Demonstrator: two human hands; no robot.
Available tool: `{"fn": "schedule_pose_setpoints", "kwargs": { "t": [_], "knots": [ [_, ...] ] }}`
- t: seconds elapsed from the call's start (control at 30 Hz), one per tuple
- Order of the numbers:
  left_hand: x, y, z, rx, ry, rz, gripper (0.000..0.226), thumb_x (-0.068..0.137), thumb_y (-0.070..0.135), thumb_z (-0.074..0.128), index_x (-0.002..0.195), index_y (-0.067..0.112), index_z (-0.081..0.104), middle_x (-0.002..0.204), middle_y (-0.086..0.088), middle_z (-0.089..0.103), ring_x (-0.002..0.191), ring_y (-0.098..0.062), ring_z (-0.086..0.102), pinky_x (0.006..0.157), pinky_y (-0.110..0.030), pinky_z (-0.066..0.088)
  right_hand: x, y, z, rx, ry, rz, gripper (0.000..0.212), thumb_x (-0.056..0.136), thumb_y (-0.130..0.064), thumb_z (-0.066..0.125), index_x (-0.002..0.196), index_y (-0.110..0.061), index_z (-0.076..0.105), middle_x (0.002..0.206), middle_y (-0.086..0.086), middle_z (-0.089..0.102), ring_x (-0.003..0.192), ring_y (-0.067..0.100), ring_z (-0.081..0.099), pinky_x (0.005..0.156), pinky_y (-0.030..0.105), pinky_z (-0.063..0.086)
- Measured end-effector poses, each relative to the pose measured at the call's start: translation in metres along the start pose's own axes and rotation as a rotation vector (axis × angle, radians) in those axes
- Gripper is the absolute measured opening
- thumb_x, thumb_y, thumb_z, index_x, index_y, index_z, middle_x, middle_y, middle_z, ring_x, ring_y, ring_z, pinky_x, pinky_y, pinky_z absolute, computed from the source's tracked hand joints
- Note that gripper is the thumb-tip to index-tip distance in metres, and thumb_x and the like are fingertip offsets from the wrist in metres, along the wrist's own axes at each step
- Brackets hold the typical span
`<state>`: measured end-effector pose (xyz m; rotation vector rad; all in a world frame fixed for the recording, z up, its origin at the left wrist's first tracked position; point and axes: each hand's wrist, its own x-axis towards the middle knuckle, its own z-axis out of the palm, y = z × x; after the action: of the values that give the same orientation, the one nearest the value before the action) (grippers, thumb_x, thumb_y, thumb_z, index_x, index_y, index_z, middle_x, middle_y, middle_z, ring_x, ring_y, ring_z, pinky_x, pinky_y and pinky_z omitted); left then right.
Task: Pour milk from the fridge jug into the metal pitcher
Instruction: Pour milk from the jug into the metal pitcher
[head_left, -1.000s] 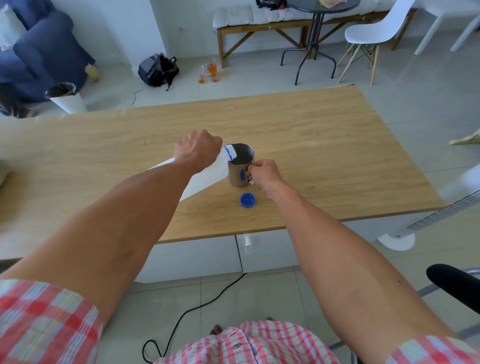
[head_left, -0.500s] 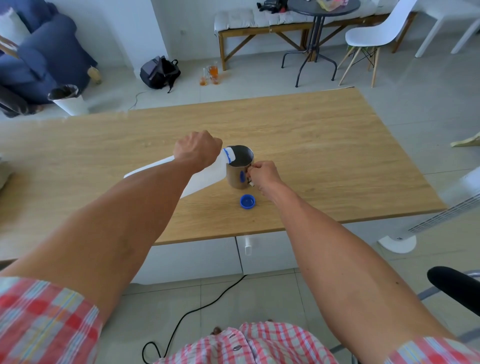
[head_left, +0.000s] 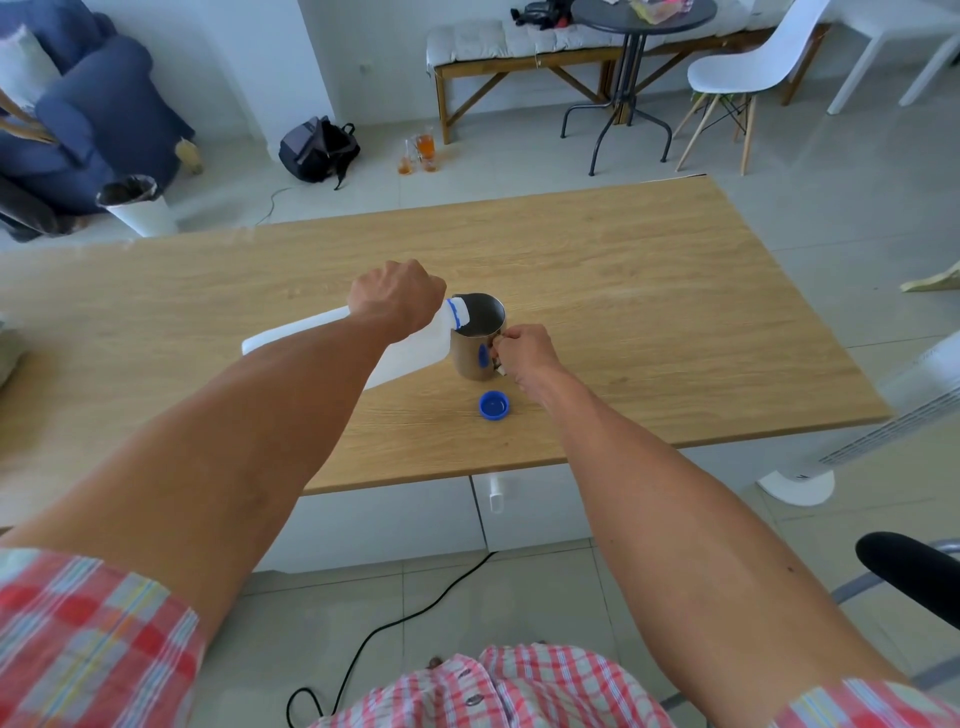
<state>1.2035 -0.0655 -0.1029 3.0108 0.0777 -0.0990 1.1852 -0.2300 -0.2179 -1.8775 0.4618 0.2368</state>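
A white plastic milk jug lies tipped almost flat above the wooden table, its blue-ringed mouth over the rim of the metal pitcher. My left hand grips the jug near its neck from above. My right hand holds the pitcher's handle on its right side, and the pitcher stands upright on the table. The jug's blue cap lies open side up on the table just in front of the pitcher. Much of the jug is hidden by my left forearm.
A black cable runs over the floor below the table's near edge. A white fan base stands at the table's right corner, and a black chair arm sits at lower right. Beyond the table are a bin, a backpack, chairs.
The jug's rear end has risen a little, so it is tipped slightly further over the pitcher. Both hands stay where they were.
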Motion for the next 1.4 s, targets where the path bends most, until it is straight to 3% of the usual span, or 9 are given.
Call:
{"fn": "schedule_pose_setpoints", "kwargs": {
  "t": [1.07, 1.2, 1.4],
  "knots": [
    [0.0033, 0.0032, -0.0030, 0.044, -0.014, 0.029, 0.028, 0.095, 0.028, 0.040, 0.080, 0.011, 0.057, 0.078, -0.008, 0.056, 0.064, -0.024, 0.050, 0.067, -0.037, 0.039, -0.0004, -0.0011, -0.0020, 0.002, -0.015, 0.003, 0.025, 0.095, -0.006, 0.052, 0.096, 0.007, 0.074, 0.076, 0.010, 0.062, 0.071, 0.022, 0.053, 0.064, 0.037, 0.042],
    [0.0035, 0.0030, -0.0026, 0.042, -0.015, 0.033, 0.029, 0.095, 0.028, 0.039, 0.085, 0.010, 0.059, 0.079, -0.008, 0.057, 0.073, -0.030, 0.056, 0.069, -0.037, 0.040, -0.0008, -0.0014, -0.0022, 0.003, -0.019, 0.002, 0.025, 0.095, -0.006, 0.052, 0.091, 0.005, 0.074, 0.076, 0.009, 0.064, 0.070, 0.022, 0.054, 0.063, 0.037, 0.042],
    [0.0054, 0.0034, -0.0021, 0.039, -0.020, 0.022, 0.029, 0.095, 0.028, 0.039, 0.086, 0.010, 0.060, 0.079, -0.008, 0.056, 0.067, -0.026, 0.051, 0.067, -0.037, 0.040, -0.0013, -0.0012, -0.0028, 0.007, -0.028, -0.012, 0.025, 0.096, -0.008, 0.052, 0.080, -0.009, 0.071, 0.076, 0.009, 0.063, 0.070, 0.022, 0.054, 0.064, 0.036, 0.043]
  ]
}}
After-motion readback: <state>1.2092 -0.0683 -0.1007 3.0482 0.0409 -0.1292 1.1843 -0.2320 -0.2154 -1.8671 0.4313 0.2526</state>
